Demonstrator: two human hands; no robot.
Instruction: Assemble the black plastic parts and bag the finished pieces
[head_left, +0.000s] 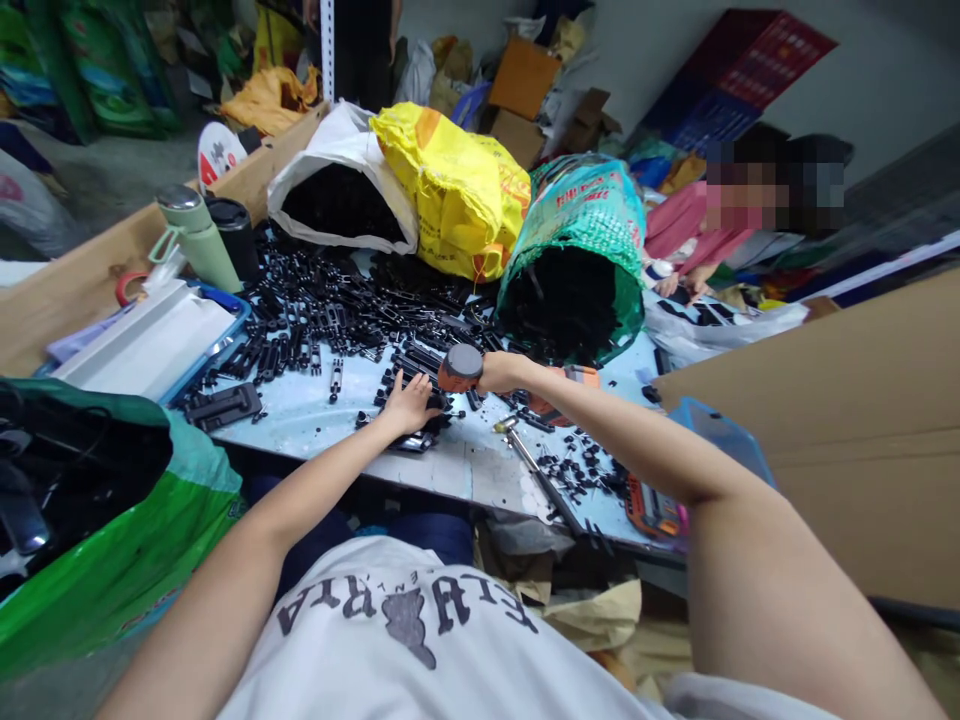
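Observation:
My right hand [504, 371] is wrapped around the handle of an orange and black cordless drill [551, 408]. The drill lies sideways above the table, its round dark end [461, 365] pointing left and its body partly behind my forearm. Near the table's front edge, my left hand [409, 405] rests with fingers spread over black plastic parts [416, 440]. Its palm hides part of them. Just behind it are several long black plastic pieces [416, 358]. A hammer [536, 465] lies right of my hands, beside scattered small black pieces [581, 462].
Behind my hands spreads a heap of black parts [337, 300], below white [337, 150], yellow [457, 190] and green [574, 220] sacks. A tray [150, 340] and green flask [196, 235] stand left. An orange tool [651, 508] and cardboard [840, 430] are right. Another person [686, 240] works beyond.

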